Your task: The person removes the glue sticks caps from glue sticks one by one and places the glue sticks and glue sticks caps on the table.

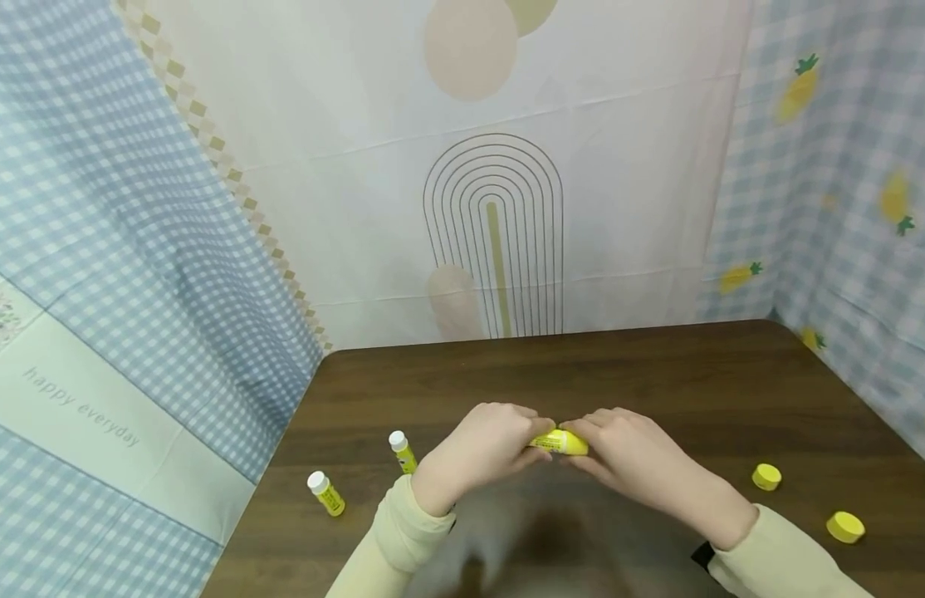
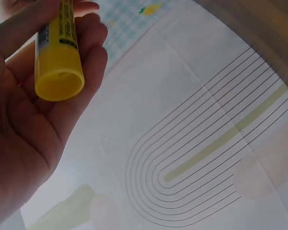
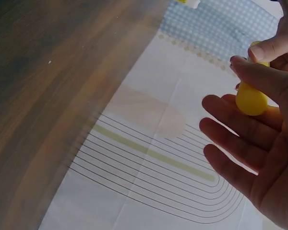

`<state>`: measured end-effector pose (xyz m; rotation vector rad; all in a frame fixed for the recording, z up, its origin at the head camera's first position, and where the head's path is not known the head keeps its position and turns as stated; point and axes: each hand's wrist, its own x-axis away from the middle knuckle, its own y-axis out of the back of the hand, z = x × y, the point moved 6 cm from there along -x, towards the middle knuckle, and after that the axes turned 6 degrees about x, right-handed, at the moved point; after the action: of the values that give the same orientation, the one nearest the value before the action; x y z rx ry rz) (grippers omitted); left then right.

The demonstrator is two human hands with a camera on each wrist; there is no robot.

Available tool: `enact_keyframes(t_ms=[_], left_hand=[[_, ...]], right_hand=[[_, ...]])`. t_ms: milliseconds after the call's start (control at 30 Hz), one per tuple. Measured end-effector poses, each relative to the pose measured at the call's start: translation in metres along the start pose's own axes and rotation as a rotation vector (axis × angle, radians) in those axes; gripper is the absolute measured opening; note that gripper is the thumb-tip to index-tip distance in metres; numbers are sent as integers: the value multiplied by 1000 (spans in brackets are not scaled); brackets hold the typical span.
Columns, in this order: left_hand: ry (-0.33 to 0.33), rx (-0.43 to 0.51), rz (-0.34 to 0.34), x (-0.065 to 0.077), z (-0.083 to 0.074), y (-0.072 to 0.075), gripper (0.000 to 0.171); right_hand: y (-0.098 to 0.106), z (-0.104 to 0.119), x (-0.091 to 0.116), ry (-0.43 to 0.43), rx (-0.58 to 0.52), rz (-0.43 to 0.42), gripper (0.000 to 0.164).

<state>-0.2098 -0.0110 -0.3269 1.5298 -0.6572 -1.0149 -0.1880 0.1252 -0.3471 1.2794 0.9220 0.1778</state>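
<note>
Above the table, my left hand (image 1: pixel 488 444) grips the printed body of a yellow glue stick (image 1: pixel 548 442). Its hollow yellow base (image 2: pixel 60 84) faces the camera in the left wrist view. At the other end, my right hand (image 1: pixel 627 453) pinches the smooth yellow cap (image 1: pixel 577 444) between thumb and index finger. In the right wrist view the cap's rounded end (image 3: pixel 252 101) shows, while the other right fingers (image 3: pixel 235 165) stretch out loosely. Whether the cap sits fully on the tube is hidden by the fingers.
Two yellow glue sticks with white tops, a nearer one (image 1: pixel 328 496) and a farther one (image 1: pixel 404 455), stand at the left of the brown table (image 1: pixel 619 365). My left forearm partly covers the farther one. Two loose yellow caps (image 1: pixel 766 476) (image 1: pixel 845 527) lie at the right.
</note>
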Motion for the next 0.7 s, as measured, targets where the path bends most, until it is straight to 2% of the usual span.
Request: enact_keyframes(t_ms=[100,233,333,467,567,700], left_hand=[[-28,-74,-64,1,-6,3,19],[-58,-144,-169,3,-10,8,17],[-74,-182,-228,3,-12,10,12],[-91,-208,-237,2,-15,9,13],[-99,-215,-222,3,-16,6,18],[-103,-221,-207,3,-16,4,21]], right_hand=[[-1,-3,0,-32,-60,57,34],[0,-7,-2,-68,-105,74,37],[3,-8,-2,-71,-100,71,28],[5,-7,-2,-37,-54,85,17],[7,-4,-1,12,19,66,19],[9,0,1,66,85,-3,23]])
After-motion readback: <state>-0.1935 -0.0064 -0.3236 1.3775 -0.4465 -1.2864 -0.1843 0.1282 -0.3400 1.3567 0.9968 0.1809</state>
